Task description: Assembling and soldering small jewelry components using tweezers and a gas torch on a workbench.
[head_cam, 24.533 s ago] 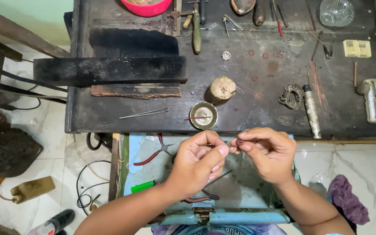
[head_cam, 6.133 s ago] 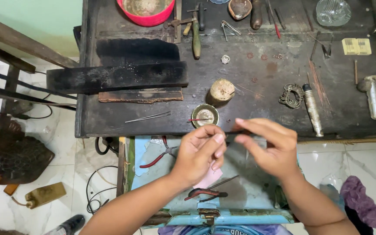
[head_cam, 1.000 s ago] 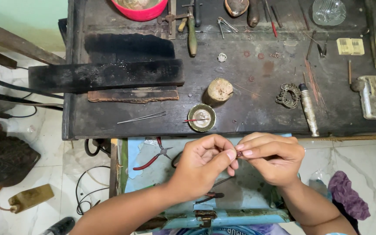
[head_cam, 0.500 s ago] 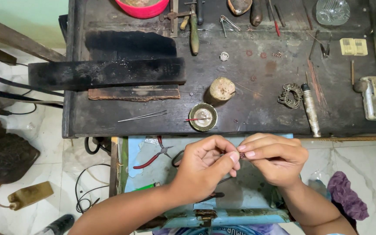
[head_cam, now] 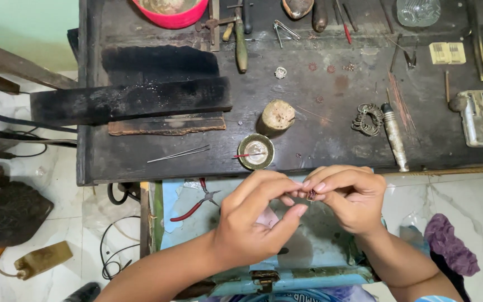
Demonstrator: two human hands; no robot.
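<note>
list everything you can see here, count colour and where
small piece: 1, dark, pinched between both hands' fingertips
round dish: 1, brass, bench front edge
wooden stub: 1, tan, behind the dish
pliers: 1, red handles, in the blue tray
thin rods: 2, silver, left of the dish
bowl: 1, pink, bench top left
chain coil: 1, grey, bench right
purple cloth: 1, floor right
left hand: 1, over tray
right hand: 1, over tray

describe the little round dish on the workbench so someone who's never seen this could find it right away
Start at the dark wooden workbench and follow its near edge to just above the left hand. There sits a small round metal dish with a thin red-tipped stick lying across it. The pale wooden stump just behind it is solid, not hollow.
</note>
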